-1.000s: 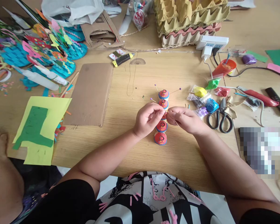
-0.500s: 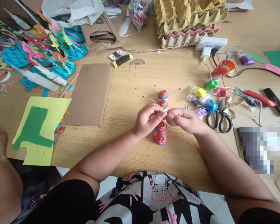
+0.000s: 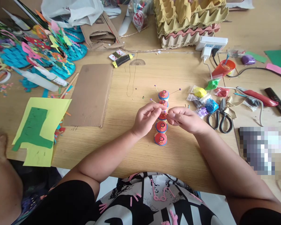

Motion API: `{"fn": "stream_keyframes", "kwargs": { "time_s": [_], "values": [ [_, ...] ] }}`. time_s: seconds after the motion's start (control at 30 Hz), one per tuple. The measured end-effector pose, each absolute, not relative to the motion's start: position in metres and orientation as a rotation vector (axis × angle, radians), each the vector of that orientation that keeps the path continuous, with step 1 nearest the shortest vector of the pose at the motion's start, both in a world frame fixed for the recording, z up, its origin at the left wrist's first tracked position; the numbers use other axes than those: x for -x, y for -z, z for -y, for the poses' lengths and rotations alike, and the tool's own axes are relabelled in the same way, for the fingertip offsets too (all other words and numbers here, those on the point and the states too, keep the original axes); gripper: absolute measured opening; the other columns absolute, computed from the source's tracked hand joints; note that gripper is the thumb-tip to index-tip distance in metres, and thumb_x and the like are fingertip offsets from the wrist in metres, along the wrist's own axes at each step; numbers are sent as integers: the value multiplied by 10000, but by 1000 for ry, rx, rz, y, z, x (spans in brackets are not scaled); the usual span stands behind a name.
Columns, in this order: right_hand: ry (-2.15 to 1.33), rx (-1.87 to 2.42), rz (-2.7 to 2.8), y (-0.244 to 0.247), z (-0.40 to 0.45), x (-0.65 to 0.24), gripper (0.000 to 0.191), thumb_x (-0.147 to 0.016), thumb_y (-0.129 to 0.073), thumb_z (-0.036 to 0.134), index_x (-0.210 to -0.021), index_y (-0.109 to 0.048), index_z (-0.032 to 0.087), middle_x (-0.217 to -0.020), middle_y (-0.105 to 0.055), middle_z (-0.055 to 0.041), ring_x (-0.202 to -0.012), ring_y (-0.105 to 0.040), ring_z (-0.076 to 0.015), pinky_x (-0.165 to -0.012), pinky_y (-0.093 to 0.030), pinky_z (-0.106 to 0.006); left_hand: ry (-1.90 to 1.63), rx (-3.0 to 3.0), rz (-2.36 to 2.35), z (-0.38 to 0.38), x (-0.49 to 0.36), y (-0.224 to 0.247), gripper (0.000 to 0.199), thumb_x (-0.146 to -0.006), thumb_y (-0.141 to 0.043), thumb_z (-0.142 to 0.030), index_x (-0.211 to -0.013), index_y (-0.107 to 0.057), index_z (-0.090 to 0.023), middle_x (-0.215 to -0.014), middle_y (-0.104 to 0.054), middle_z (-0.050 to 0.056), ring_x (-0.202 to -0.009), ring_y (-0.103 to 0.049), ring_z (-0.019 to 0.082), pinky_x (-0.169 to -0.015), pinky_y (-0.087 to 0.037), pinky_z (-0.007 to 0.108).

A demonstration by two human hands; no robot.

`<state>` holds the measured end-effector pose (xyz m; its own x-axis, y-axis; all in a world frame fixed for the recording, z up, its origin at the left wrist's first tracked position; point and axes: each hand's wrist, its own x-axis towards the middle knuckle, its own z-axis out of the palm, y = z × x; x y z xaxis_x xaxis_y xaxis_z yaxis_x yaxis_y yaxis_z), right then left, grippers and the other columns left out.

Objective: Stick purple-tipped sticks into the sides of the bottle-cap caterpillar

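A row of small red and blue clay discs (image 3: pixel 161 132) lies on the wooden table (image 3: pixel 140 75), forming a caterpillar figure with thin sticks tipped in purple at its far end. My left hand (image 3: pixel 147 118) and my right hand (image 3: pixel 186 119) meet fingertip to fingertip above the middle discs. Both pinch a thin toothpick (image 3: pixel 165 111) with a small purple tip between them. The middle discs are partly hidden by my fingers.
Black scissors (image 3: pixel 219 117) and bags of coloured clay (image 3: pixel 204 98) lie to the right, with a red tool (image 3: pixel 259 97) and a power strip (image 3: pixel 212 42). A cardboard sheet (image 3: pixel 90 93) and yellow-green paper (image 3: pixel 41 128) lie left. Egg trays (image 3: pixel 189 18) stand behind. Another person's arm (image 3: pixel 2 175) is at bottom left.
Both hands shifted slightly up and away from me, still pinched together; the lower discs show more now.
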<state>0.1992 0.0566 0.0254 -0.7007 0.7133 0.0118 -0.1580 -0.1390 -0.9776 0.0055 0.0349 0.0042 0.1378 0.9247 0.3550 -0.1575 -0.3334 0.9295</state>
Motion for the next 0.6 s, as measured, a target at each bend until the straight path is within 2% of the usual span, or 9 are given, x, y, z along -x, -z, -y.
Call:
{"fn": "stream_keyframes", "kwargs": {
  "time_s": [0.17, 0.47, 0.6],
  "values": [
    [-1935, 654, 1489, -23, -57, -202, 446, -982, -621, 463, -653, -532, 174, -559, -363, 59, -534, -295, -79, -521, -236, -251, -1496, -1627, -767, -37, -6, -1, 205, -924, -734, -326, -1105, -730, -231, -902, -720, 24, -783, -665, 118, -760, -552, 266],
    [-1933, 682, 1509, -24, -57, -203, 431, -976, -623, 437, -648, -528, 172, -570, -368, 53, -549, -316, -84, -535, -239, -257, -1531, -1856, -883, -38, -4, -8, 90, -957, -690, -283, -962, -751, -218, -864, -724, 27, -809, -670, 129, -760, -549, 276],
    [-1922, 667, 1512, -23, -57, -203, 442, -984, -612, 440, -646, -513, 175, -575, -377, 52, -548, -313, -82, -532, -247, -252, -1496, -1748, -809, -39, -5, -5, 142, -937, -718, -312, -1043, -748, -221, -917, -728, 34, -806, -677, 126, -751, -555, 270]
  ]
}}
